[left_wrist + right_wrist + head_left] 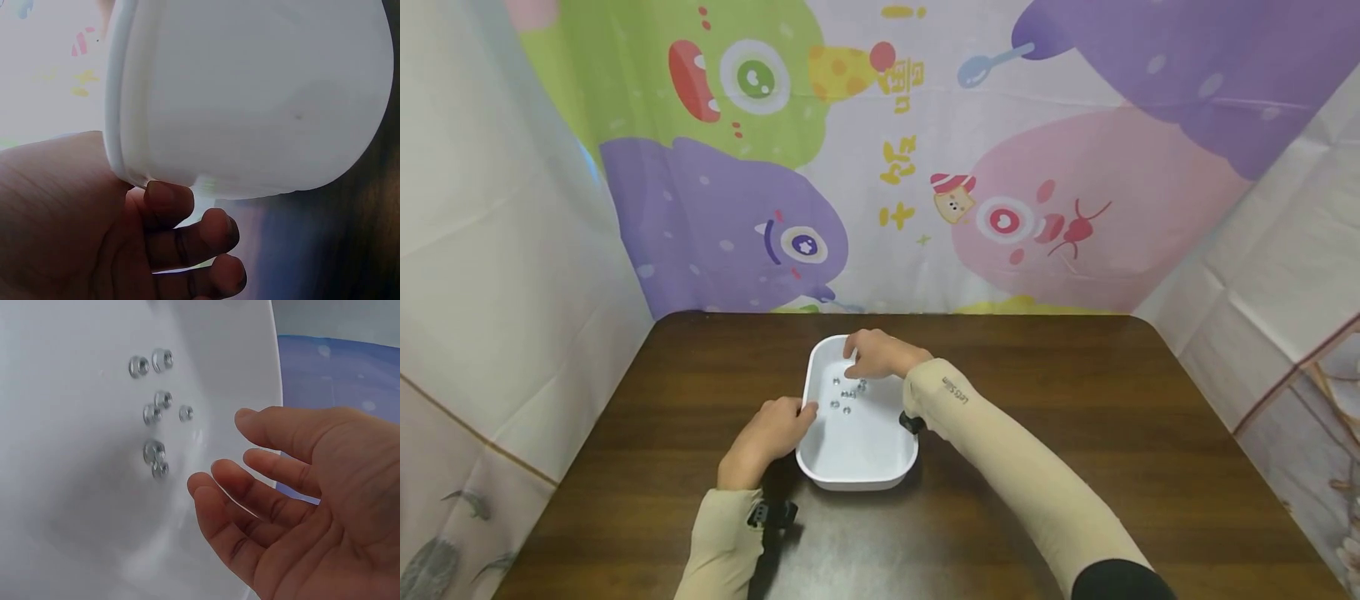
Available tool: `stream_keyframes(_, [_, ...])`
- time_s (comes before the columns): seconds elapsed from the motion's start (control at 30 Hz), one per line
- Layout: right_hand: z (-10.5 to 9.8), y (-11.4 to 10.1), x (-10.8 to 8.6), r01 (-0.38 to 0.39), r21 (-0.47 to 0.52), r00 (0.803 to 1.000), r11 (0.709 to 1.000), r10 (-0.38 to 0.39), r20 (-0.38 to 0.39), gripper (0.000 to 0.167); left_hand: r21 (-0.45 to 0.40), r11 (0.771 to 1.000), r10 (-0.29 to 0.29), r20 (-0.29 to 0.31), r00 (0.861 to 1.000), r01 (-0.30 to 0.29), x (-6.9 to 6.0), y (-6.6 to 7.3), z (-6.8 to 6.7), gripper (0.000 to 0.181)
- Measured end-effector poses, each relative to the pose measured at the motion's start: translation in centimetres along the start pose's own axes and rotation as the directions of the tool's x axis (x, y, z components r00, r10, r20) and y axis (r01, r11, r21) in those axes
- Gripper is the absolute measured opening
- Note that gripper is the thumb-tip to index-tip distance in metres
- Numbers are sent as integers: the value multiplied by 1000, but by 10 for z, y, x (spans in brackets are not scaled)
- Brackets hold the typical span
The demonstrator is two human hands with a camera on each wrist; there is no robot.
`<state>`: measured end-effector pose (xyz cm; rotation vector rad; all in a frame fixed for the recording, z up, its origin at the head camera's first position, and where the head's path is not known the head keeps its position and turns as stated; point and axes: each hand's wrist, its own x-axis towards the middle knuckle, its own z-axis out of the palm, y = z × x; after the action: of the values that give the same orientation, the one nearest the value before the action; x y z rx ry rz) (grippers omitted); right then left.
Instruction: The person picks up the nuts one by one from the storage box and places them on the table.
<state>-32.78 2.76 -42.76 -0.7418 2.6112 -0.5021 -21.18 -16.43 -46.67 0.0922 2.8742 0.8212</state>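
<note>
The white tray (859, 450) was open from above, with free room over its near end. Its raised walls barred any low sideways path to the metal nuts (852, 395). The right grip (883, 354) hung across the far end, its sleeve (1015, 450) overhanging the bench (1037, 358); the left grip (772, 429) blocked the left rim. Free space lay outside both arms.

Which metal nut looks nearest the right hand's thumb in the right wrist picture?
The lone nut, farthest right in that picture; the others there lie in three close pairs.
</note>
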Motion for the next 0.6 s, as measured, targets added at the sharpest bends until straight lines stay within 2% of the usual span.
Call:
stream_keyframes(0.1, [4, -4, 2, 3, 1, 1000, 1000, -3, 10, 39, -2, 1000, 4, 5, 1000, -4, 1, 0, 0, 38])
stream_keyframes(0.23, [10, -7, 3, 15, 60, 999, 998, -17, 38, 29, -2, 1000, 8, 2, 1000, -8, 1, -1, 0, 38])
stream_keyframes(0.43, [18, -12, 6, 93, 38, 994, 995, -95, 58, 9, 3, 1000, 20, -18, 1000, -20, 1, -2, 0, 38])
stream_keyframes(0.6, [23, -18, 6, 71, 33, 994, 997, -73, 84, 7, -2, 1000, 14, -15, 1000, -14, 1, -3, 1, 37])
